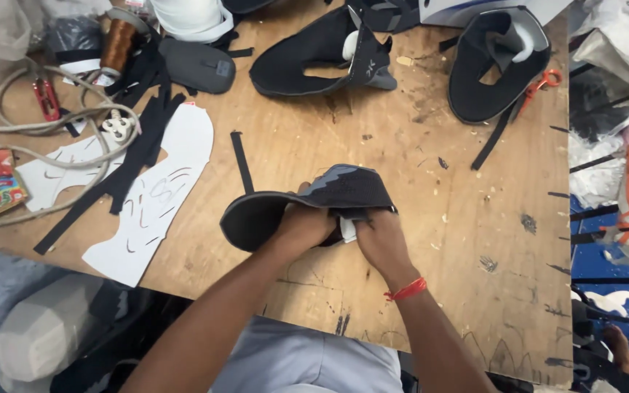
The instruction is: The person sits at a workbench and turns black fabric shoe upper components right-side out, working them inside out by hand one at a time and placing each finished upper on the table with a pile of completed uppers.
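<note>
Both forearms enter from the bottom edge and meet over the near middle of the worn plywood table (445, 218). Left hand (301, 227) is closed around the underside of a black and grey fabric shoe upper (307, 200), fingers curled under the curved dark panel. Right hand (380, 240), with a red thread band (405, 290) at the wrist, pinches the inner edge of the same upper, where a sliver of white lining shows; fingertips are pressed together on the material. The upper is held just above the table, near its front edge. A narrow black strip (242, 161) lies just beyond the upper. To the left lie white paper pattern pieces (158, 196) crossed by black straps (136, 156), with a beige cord (9, 109), a spool of brown thread (118, 45) and small red snips (45, 99) farther back. Two more black shoe uppers (314, 54) rest at the far edge, the right-hand one beside orange-handled scissors (540, 86).
</note>
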